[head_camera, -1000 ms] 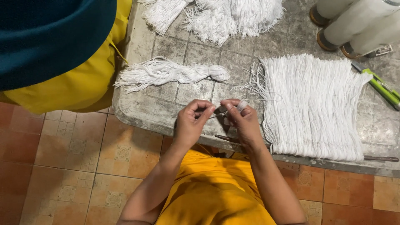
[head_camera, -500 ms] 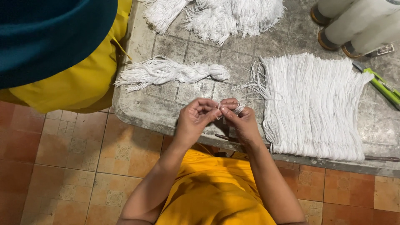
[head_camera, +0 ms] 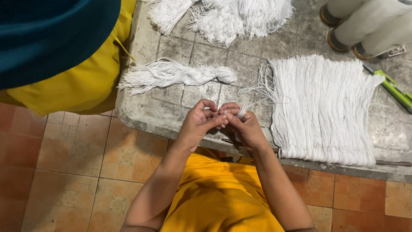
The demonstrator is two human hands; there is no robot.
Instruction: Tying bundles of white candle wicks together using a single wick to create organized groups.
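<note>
At the near edge of the bench (head_camera: 141, 111), both hands meet over the tiled top. Left hand (head_camera: 198, 124) is closed to a pinch, thumb and forefinger pressed together on the end of a few white strands (head_camera: 241, 112). Right hand (head_camera: 245, 126) is likewise curled shut, with the same strands wound over its forefinger; how many turns cannot be told. Thin loose threads run from the fingers toward the flat sheaf of cut white cord (head_camera: 322, 109), which lies spread toward the right end of the bench, touching the near edge.

One tied bundle (head_camera: 178, 75), knotted at one end and frayed at the other, lies near the left edge, apart from the hands. Several finished-looking tassel heaps (head_camera: 223, 17) sit at the far edge. A green utility knife (head_camera: 392, 88) rests at the right edge, beside two cones (head_camera: 365, 25) of wrapped material in the far right corner.

Judgement: work appears part done. Some bundles are complete; the large sheaf remains mostly undrawn, and the strands in hand are not yet tied.
</note>
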